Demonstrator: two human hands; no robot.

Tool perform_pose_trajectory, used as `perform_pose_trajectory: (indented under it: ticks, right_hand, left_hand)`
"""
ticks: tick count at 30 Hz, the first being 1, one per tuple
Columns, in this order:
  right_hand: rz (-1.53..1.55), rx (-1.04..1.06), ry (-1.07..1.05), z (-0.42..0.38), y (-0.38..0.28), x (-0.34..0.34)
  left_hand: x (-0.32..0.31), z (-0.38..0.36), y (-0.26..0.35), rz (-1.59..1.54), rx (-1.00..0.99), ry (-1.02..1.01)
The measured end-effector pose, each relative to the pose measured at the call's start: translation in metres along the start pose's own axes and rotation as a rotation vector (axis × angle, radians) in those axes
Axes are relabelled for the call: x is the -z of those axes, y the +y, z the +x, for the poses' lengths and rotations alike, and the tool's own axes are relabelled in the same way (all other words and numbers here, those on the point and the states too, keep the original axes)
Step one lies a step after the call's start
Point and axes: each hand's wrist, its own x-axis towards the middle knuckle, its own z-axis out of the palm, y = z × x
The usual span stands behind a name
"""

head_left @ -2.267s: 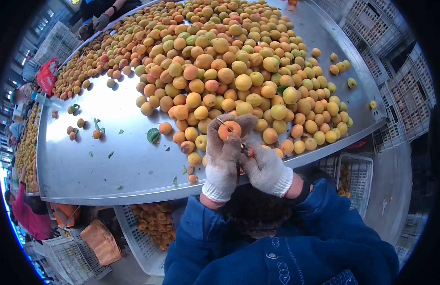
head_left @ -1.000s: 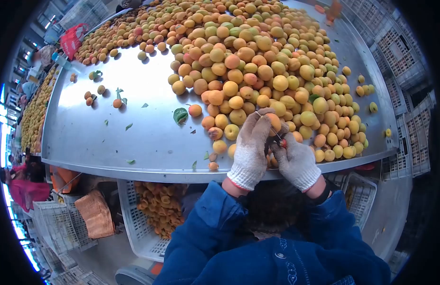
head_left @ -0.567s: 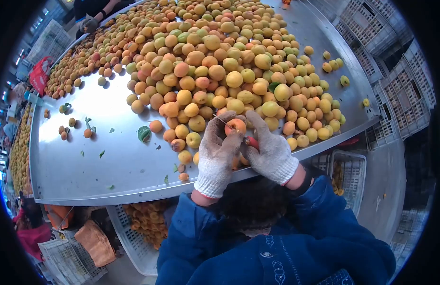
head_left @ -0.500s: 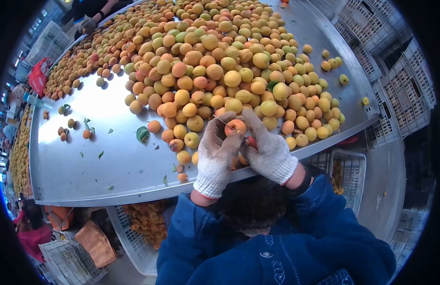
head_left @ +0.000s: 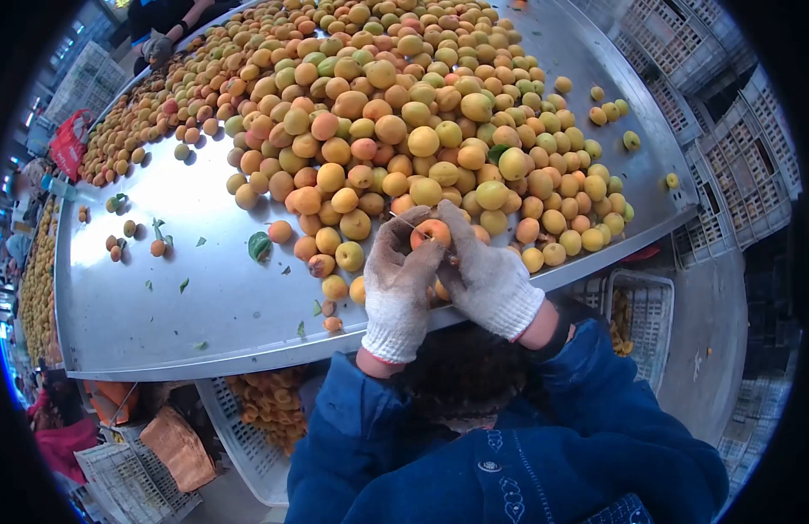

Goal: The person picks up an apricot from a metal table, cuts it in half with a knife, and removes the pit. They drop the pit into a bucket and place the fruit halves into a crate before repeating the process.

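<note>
Between my gloved hands, above the near edge of the metal table [head_left: 212, 293], is an orange-red apricot [head_left: 433, 232]. My left hand [head_left: 399, 284] is closed around its left side and underside, thumb at the front. On the other side my right hand [head_left: 496, 284] has its fingers against the fruit and curled inward. Half a second ago a small red-handled tool showed in this hand; its handle is now mostly hidden by the glove. A thin pale strip [head_left: 402, 220] sticks out at the apricot's upper left. The large apricot heap [head_left: 395, 131] lies just beyond my fingers.
Loose apricots and leaves [head_left: 259, 246] lie on the table at left. Below its edge stand a white crate [head_left: 238, 437] of fruit pieces and another crate [head_left: 653, 323]. Stacked crates [head_left: 745, 148] line the right. A co-worker's gloved hand [head_left: 157, 48] is at far left.
The right fingers have closed in and turned slightly, covering the red handle that showed before. The apricot stays in the left hand, almost unmoved. The view has shifted slightly.
</note>
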Motion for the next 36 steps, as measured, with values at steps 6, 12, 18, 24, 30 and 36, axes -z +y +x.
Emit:
perform_pose_trajectory:
  ticks: [6, 12, 18, 24, 30, 36]
  right_hand:
    - [-0.020, -0.072, 0.005, -0.002, -0.006, 0.001]
    - [-0.014, -0.079, -0.053, 0.002, -0.003, -0.003]
    - [0.028, -0.077, -0.096, 0.006, -0.007, 0.002]
    - [-0.010, -0.115, -0.111, 0.010, -0.011, 0.000]
    - [0.187, -0.122, -0.139, 0.012, -0.006, 0.000]
    - [0.488, -0.046, -0.085, 0.014, 0.010, -0.007]
  left_hand:
    - [-0.004, 0.000, -0.002, -0.061, -0.051, 0.024]
    - [-0.004, 0.000, -0.003, -0.009, -0.124, 0.077]
    - [-0.002, 0.000, 0.007, -0.101, -0.087, 0.049]
    - [0.002, 0.002, 0.008, -0.112, 0.001, 0.026]
    - [0.005, 0.003, 0.008, -0.172, 0.004, 0.017]
    - [0.009, 0.002, 0.002, -0.120, -0.013, 0.021]
